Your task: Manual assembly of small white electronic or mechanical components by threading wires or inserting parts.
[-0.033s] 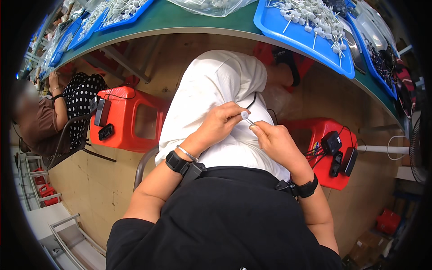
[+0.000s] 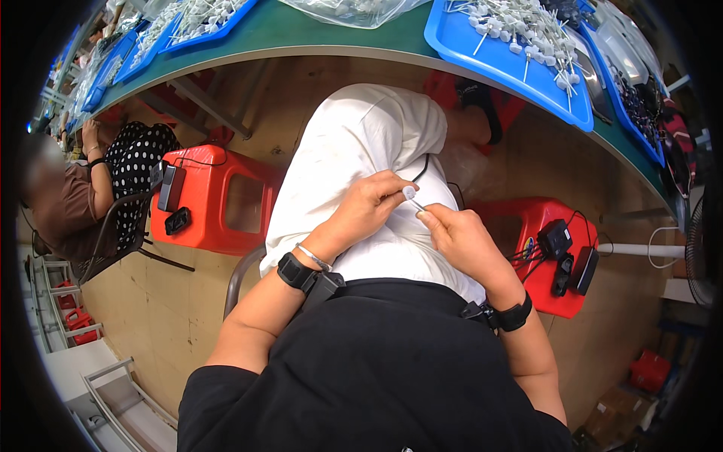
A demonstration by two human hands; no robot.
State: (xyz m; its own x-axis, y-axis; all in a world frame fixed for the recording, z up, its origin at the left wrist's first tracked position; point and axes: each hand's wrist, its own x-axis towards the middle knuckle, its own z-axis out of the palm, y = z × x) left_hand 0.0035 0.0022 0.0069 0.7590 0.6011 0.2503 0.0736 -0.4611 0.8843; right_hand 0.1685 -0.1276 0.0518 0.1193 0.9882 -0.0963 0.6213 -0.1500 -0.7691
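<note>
White-headed piece (image 2: 409,193) slants diagonally (head up-left), stem toward right hand (image 2: 456,229).

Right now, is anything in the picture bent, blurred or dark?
In the head view, the green table's edge bows into a curve and the corners fall to black; in that head view, the seated person's head is blurred, while the left hand and right hand look fairly sharp.
</note>
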